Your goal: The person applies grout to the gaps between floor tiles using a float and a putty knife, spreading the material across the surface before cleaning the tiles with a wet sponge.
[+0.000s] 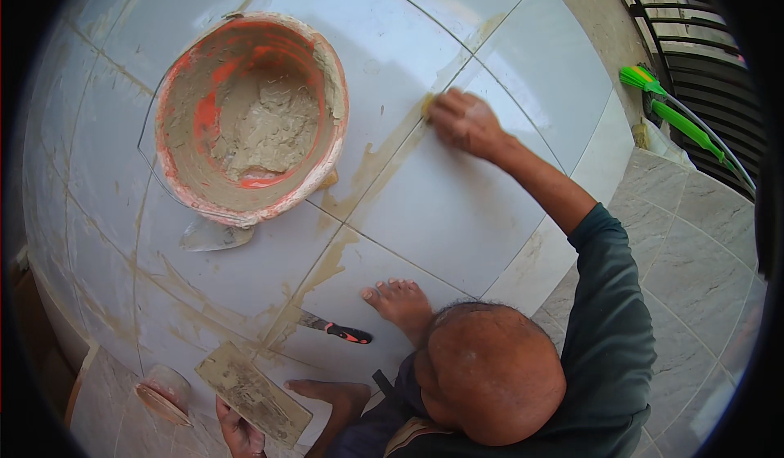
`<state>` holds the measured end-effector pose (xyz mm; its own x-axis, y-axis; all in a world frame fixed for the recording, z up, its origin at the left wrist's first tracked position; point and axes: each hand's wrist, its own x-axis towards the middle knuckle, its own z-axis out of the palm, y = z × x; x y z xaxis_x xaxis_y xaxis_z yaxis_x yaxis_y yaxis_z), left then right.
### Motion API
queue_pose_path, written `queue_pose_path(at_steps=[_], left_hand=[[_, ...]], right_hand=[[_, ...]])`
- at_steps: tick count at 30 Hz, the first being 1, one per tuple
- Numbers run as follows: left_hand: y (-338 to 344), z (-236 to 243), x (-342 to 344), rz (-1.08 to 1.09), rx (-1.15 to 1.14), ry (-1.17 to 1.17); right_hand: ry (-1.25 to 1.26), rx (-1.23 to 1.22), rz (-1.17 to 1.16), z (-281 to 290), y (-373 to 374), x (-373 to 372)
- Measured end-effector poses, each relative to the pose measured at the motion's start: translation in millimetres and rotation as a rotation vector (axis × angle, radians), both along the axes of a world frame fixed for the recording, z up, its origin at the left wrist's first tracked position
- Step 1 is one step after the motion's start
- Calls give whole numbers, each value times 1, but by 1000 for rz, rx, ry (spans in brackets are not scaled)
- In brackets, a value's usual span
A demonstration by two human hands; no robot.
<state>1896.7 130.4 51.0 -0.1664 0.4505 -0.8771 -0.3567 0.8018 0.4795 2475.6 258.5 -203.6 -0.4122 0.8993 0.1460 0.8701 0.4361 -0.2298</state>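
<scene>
My right hand [467, 125], slightly blurred, is closed on a small yellow sponge-like piece [427, 105] at a tile joint streaked with wet grout. At the lower left, my left hand [238, 432] grips the edge of a rectangular float [255, 393] smeared with grey-beige grout; its grip side is hidden. Left of my right hand stands an orange bucket [333, 160] with thick beige grout inside. A putty knife [347, 333] with a black and red handle lies on the tiles [441, 213], between my hands and near my foot.
A trowel blade [211, 236] pokes out beside the bucket's base. A small round tub [167, 388] sits at the lower left. My bare feet [400, 304] rest on the tiles. At the right are a black metal gate [702, 74] and a green brush [686, 123].
</scene>
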Motion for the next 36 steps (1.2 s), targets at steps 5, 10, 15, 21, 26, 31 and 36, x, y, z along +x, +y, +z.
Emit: queue_pose_path(at_steps=[5,10,15,21,26,31,36], left_hand=[[-10,25,-19,5,27,65],[-19,29,-23,30,12,25],[-9,40,0,9,39,43],[-32,49,-42,190,-79,-128],[-13,25,-11,167,-91,-97],[-2,14,23,172,-140,-68],[1,12,46,-39,-119,49]], right_hand=[[-62,117,-443,6,32,49],[301,-132,24,32,-47,-90],[278,14,-63,19,5,-33],[159,76,-555,-15,70,209],[-147,220,-775,-59,111,257],[306,170,-551,-36,29,65],[452,-75,-252,-4,-69,-37]])
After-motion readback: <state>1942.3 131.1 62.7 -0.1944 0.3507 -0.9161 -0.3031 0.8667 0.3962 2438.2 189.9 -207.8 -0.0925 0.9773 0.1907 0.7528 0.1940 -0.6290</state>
